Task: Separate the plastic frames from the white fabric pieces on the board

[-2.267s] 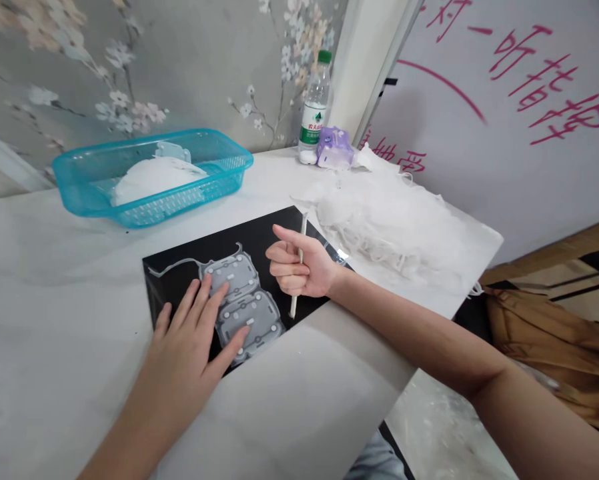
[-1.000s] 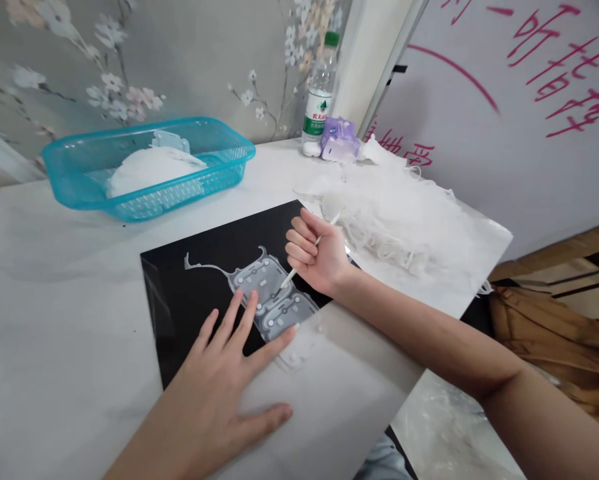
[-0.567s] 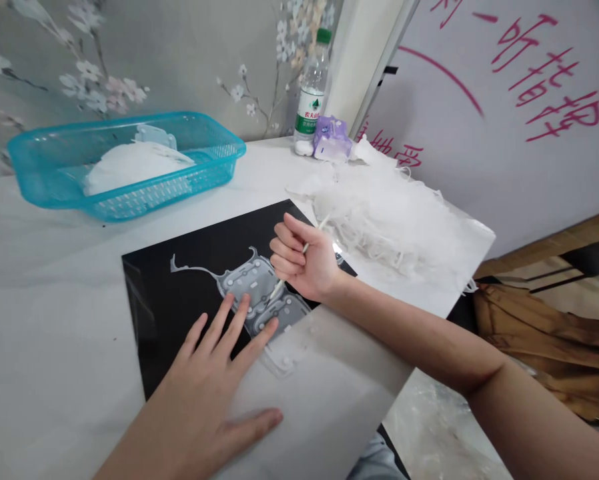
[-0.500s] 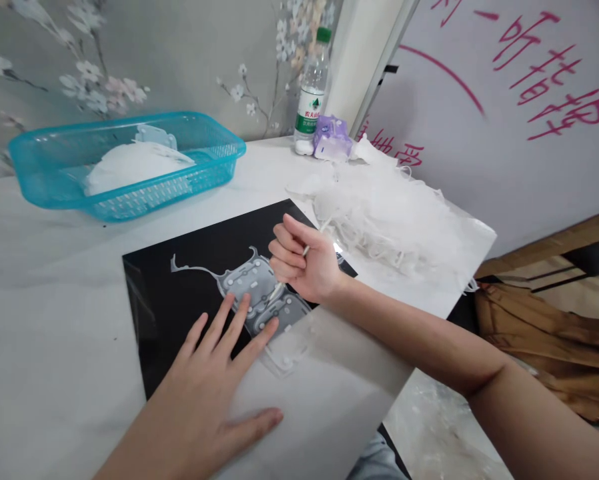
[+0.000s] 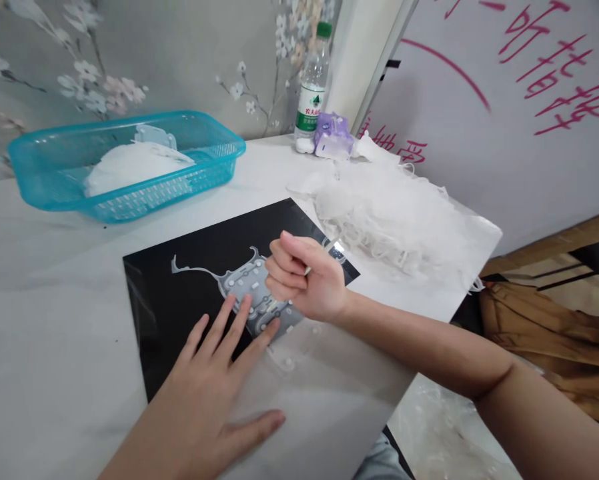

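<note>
My left hand [image 5: 207, 383] lies flat with its fingers spread. Its fingertips press on a translucent, greyish moulded sheet [image 5: 243, 279] with cut-out shapes and a thin curling strip at its left end. Under that sheet is a glossy black board [image 5: 179, 300]. My right hand [image 5: 309, 279] is closed in a fist just above the sheet's right part, wrapped round a thin whitish tool [image 5: 331, 245]. Only short bits of the tool show, so its kind is unclear; the fist hides its working end.
A blue plastic basket [image 5: 34, 183] at the back left holds white pieces. Tangled white scraps [image 5: 379, 213] are heaped at the right of the table. Behind them stand a green-capped bottle [image 5: 312, 87] and a purple packet [image 5: 333, 135]. A clear plastic bag [image 5: 444, 427] lies below the table edge.
My right fist has dropped slightly towards the sheet and tilted, covering more of it. The left hand has stayed nearly in place.
</note>
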The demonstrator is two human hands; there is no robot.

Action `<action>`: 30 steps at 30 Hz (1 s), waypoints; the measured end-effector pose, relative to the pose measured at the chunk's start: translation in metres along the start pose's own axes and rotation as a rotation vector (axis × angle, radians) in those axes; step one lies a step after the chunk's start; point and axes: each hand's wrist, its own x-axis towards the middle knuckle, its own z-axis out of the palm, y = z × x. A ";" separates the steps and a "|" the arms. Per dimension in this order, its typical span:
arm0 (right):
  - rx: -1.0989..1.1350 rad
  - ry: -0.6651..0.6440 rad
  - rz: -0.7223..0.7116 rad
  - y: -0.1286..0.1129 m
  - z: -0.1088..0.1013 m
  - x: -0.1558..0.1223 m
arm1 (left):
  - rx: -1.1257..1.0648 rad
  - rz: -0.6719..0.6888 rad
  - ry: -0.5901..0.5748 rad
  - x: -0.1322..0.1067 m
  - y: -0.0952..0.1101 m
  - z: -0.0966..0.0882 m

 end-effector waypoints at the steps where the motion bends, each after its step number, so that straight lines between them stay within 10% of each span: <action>1: 0.019 0.012 0.012 -0.001 -0.001 0.001 | 0.000 0.000 0.001 0.000 0.000 0.000; 22: 0.107 0.144 0.083 -0.009 -0.005 0.008 | 0.001 0.002 0.024 -0.001 -0.001 0.001; 30: -0.029 -0.140 -0.003 -0.005 -0.005 0.003 | -0.031 -0.028 -0.010 -0.002 0.000 0.001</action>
